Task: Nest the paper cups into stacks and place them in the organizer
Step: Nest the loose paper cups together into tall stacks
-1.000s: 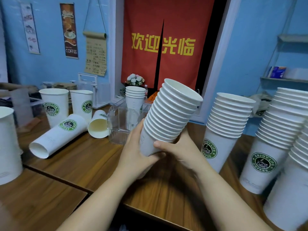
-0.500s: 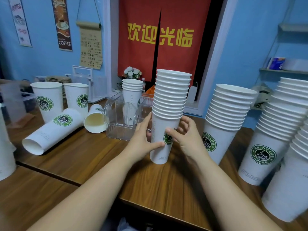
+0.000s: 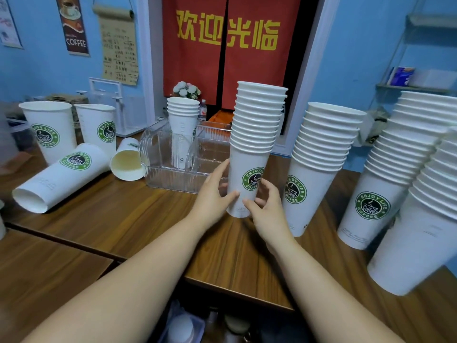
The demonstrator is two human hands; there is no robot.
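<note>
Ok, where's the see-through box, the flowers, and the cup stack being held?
see-through box [image 3: 170, 178], head view, on its ribbed front wall.
flowers [image 3: 186, 88], head view, on the white blooms.
held cup stack [image 3: 257, 125], head view, on the stacked rims.

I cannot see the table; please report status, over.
Left grip and right grip hold cup stack, upright. Organizer just behind, one short stack inside. Nothing between.

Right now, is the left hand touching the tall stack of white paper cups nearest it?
Touching. Head view: the left hand has thumb and fingers against the tall stack of white paper cups.
</note>
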